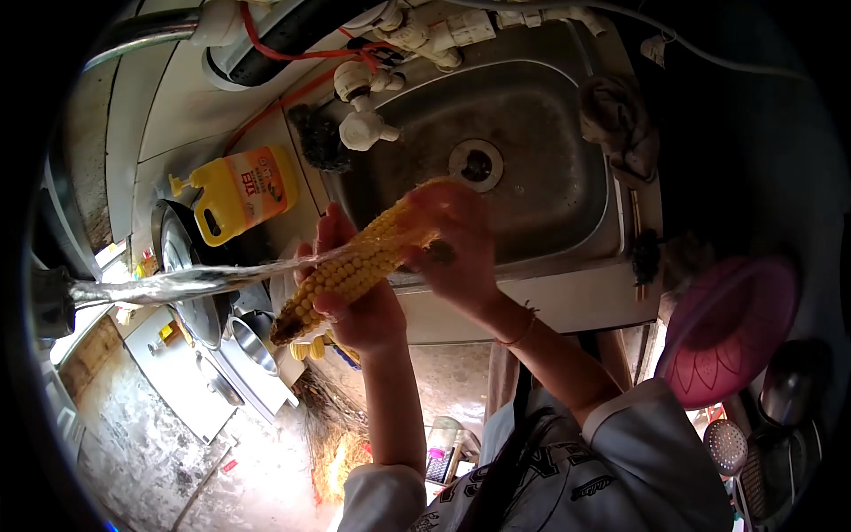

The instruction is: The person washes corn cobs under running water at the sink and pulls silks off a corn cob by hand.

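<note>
A yellow corn cob (359, 266) is tilted in front of me, its brown, ragged tip toward the lower left. My left hand (363, 310) is closed around its lower part, thumb on the kernels. Around the upper end wraps my right hand (456, 235), slightly smeared by motion. A stream of water (213, 279) runs from the tap spout (53, 303) at the left onto the kernels, and some wets my right hand. Behind the cob lies the metal sink (541, 115) with its round drain (477, 166).
A yellow detergent jug (248, 191) stands left of the sink, near a white tap handle (363, 129). A dark cloth (616, 115) hangs over the right rim. Pink basins (731, 328) and a skimmer (725, 446) are at the right. More corn (308, 349) shows below my left hand.
</note>
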Action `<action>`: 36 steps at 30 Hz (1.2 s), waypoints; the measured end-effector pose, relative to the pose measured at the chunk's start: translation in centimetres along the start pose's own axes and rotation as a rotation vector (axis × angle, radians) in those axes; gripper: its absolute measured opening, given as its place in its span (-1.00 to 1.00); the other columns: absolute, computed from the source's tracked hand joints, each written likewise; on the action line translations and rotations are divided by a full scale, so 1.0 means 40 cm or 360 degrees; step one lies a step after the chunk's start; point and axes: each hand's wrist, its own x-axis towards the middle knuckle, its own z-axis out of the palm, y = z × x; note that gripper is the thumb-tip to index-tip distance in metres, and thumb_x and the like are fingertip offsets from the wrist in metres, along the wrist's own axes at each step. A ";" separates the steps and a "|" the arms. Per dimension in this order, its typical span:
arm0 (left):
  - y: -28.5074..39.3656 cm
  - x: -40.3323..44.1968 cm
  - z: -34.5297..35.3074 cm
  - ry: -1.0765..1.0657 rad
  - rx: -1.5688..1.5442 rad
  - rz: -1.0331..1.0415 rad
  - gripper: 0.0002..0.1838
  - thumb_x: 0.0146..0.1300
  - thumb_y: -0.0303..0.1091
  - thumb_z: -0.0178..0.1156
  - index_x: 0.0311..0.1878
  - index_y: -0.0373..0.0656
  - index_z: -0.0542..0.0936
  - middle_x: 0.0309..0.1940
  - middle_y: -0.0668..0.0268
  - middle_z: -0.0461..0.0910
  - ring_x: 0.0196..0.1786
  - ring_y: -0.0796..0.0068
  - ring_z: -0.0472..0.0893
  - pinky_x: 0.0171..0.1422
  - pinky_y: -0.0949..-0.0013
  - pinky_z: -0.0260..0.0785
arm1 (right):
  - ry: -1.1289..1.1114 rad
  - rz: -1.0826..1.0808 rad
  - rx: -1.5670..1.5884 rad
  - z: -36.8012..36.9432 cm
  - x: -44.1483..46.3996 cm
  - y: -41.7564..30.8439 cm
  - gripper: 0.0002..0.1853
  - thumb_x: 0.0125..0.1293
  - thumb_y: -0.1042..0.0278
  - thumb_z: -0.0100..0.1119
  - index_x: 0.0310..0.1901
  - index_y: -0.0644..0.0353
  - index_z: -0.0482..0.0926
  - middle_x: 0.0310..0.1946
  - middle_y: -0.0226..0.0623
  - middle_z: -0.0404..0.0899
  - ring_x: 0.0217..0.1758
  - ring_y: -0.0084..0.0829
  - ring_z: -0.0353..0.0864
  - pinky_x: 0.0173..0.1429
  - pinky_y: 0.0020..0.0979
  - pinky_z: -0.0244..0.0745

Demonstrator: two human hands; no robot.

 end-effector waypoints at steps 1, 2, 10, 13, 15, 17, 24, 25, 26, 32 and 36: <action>0.002 -0.001 0.004 0.0000 0.0000 -0.0001 -0.39 0.14 0.03 0.11 0.19 -0.04 0.25 0.19 0.08 0.26 0.31 0.05 0.13 0.42 0.03 -0.18 | -0.0049 -0.0025 -0.0005 0.005 -0.003 -0.004 -0.81 -0.10 0.42 0.23 -0.36 0.12 0.54 -0.33 -0.34 0.53 -0.19 -0.39 0.47 -0.03 -0.32 0.32; 0.006 -0.002 0.011 0.0022 0.0012 -0.0012 -0.41 0.13 0.01 0.12 0.18 -0.05 0.27 0.18 0.09 0.27 0.30 0.03 0.14 0.42 0.01 -0.19 | -0.0098 -0.0049 -0.0009 0.009 -0.006 -0.005 -0.79 -0.15 0.40 0.26 -0.38 0.10 0.54 -0.30 -0.36 0.53 -0.18 -0.37 0.46 -0.01 -0.27 0.30; 0.019 -0.004 0.017 -0.0023 0.0276 0.0003 -0.41 0.10 0.01 0.14 0.14 -0.09 0.30 0.13 0.11 0.33 0.27 -0.08 0.16 0.40 -0.09 -0.19 | -0.0209 -0.0202 -0.0063 0.010 0.038 0.005 -0.93 -0.05 0.45 0.15 -0.47 0.09 0.47 -0.49 -0.38 0.49 -0.30 -0.29 0.47 -0.17 -0.30 0.34; 0.018 -0.003 0.005 -0.0004 0.0230 0.0034 -0.40 0.14 0.06 0.09 0.15 -0.09 0.27 0.15 0.09 0.31 0.26 0.00 0.20 0.40 -0.05 -0.17 | -0.0258 0.0145 -0.0087 0.010 0.053 0.046 -0.97 0.03 0.45 0.07 -0.48 0.14 0.42 -0.56 -0.31 0.44 -0.37 -0.24 0.46 -0.22 -0.30 0.35; 0.028 0.009 -0.010 0.0017 0.0002 0.0021 -0.40 0.14 0.08 0.07 0.14 -0.09 0.29 0.14 0.12 0.33 0.26 0.02 0.22 0.40 -0.08 -0.18 | -0.0207 0.0520 -0.0006 0.004 0.055 0.092 -0.85 0.21 0.42 -0.07 -0.50 0.23 0.37 -0.57 -0.28 0.43 -0.46 -0.34 0.47 -0.34 -0.37 0.36; 0.041 0.016 -0.005 0.0042 -0.0103 0.0020 -0.40 0.14 0.09 0.07 0.14 -0.09 0.29 0.13 0.13 0.33 0.25 0.03 0.22 0.40 -0.09 -0.19 | -0.0143 0.0770 0.0258 -0.015 0.050 0.110 -0.81 0.25 0.38 -0.10 -0.49 0.24 0.38 -0.55 -0.31 0.45 -0.50 -0.43 0.46 -0.40 -0.43 0.35; 0.058 0.019 -0.006 0.0180 -0.0317 0.0042 -0.41 0.15 0.10 0.05 0.13 -0.08 0.31 0.11 0.20 0.36 0.24 0.09 0.25 0.39 -0.13 -0.19 | -0.0073 0.1041 0.0656 -0.007 -0.006 0.049 -0.79 0.29 0.25 -0.10 -0.28 0.22 0.40 -0.65 -0.30 0.46 -0.59 -0.54 0.46 -0.50 -0.47 0.36; 0.058 0.018 -0.004 0.0178 -0.0317 0.0039 -0.41 0.15 0.10 0.05 0.13 -0.08 0.31 0.11 0.20 0.36 0.24 0.09 0.25 0.39 -0.13 -0.19 | -0.0217 0.0873 0.0337 -0.004 -0.011 0.033 -0.78 0.28 0.22 -0.09 -0.23 0.21 0.39 -0.69 -0.27 0.45 -0.61 -0.49 0.48 -0.51 -0.44 0.37; 0.059 0.015 -0.003 0.0192 -0.0279 0.0037 -0.44 0.14 0.09 0.06 0.09 -0.08 0.34 0.08 0.21 0.38 0.23 0.11 0.26 0.39 -0.13 -0.18 | -0.0213 0.0874 0.0338 0.000 -0.010 0.020 -0.78 0.28 0.22 -0.09 -0.23 0.21 0.39 -0.69 -0.27 0.45 -0.61 -0.49 0.48 -0.51 -0.44 0.37; 0.061 -0.002 0.019 0.0285 -0.0295 -0.0023 -0.67 0.13 -0.16 0.04 -0.06 -0.07 0.42 -0.09 0.28 0.48 0.18 0.19 0.33 0.39 -0.13 -0.14 | -0.0134 0.0678 -0.0029 0.001 0.016 0.028 -0.78 0.28 0.23 -0.17 -0.36 0.18 0.38 -0.71 -0.23 0.44 -0.63 -0.15 0.49 -0.55 -0.22 0.33; 0.063 0.009 0.014 0.0317 -0.0356 -0.0025 -0.71 0.03 -0.30 -0.06 -0.14 -0.06 0.46 -0.18 0.34 0.51 0.09 0.25 0.41 0.39 -0.12 -0.13 | -0.0322 0.0635 0.0116 -0.007 0.028 0.058 -0.76 0.32 0.26 -0.22 -0.40 0.20 0.37 -0.67 -0.22 0.42 -0.66 -0.22 0.45 -0.55 -0.28 0.32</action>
